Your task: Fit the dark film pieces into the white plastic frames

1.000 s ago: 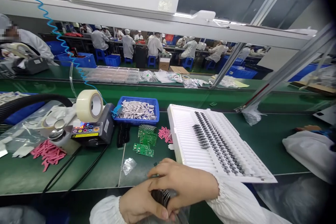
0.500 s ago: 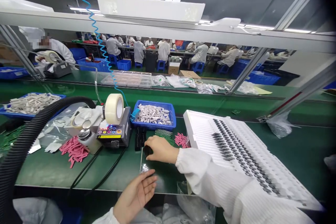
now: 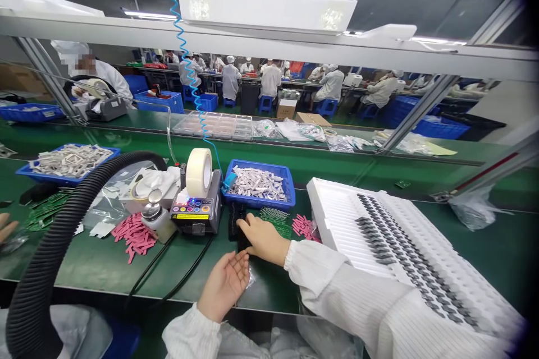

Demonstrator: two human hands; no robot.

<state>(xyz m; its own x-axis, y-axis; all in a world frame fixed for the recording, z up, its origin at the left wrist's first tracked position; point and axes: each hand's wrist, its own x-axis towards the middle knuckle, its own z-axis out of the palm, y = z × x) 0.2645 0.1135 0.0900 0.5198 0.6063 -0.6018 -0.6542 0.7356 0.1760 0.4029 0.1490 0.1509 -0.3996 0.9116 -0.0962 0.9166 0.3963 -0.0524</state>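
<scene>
My right hand (image 3: 266, 240) is bent over a small black part (image 3: 243, 242), its fingers closed on the part's edge. The exact shape of that part is mostly hidden by the fingers. Palm up, my left hand (image 3: 226, 285) is open just in front, its fingertips close beside the right fingers. Beyond the right hand, black strips (image 3: 236, 219) lie side by side. Green circuit boards (image 3: 275, 220) and a pile of pink strips (image 3: 305, 226) are just past the right wrist. A small clear plastic piece (image 3: 251, 277) shows on the bench near the left fingertips.
At right stands a white foam tray (image 3: 337, 219) with rows of black parts. A tape dispenser (image 3: 197, 207), a metal-topped bottle (image 3: 158, 219), pink strips (image 3: 133, 234) and a black hose (image 3: 80, 202) are left. Behind is a blue bin (image 3: 290, 185) of white pieces. Another person's hand (image 3: 6, 229) shows far left.
My left hand has moved up to the right hand's fingers. The right hand still has the black part, now nearer the black strips. The view has swung left, and another person's hand appears.
</scene>
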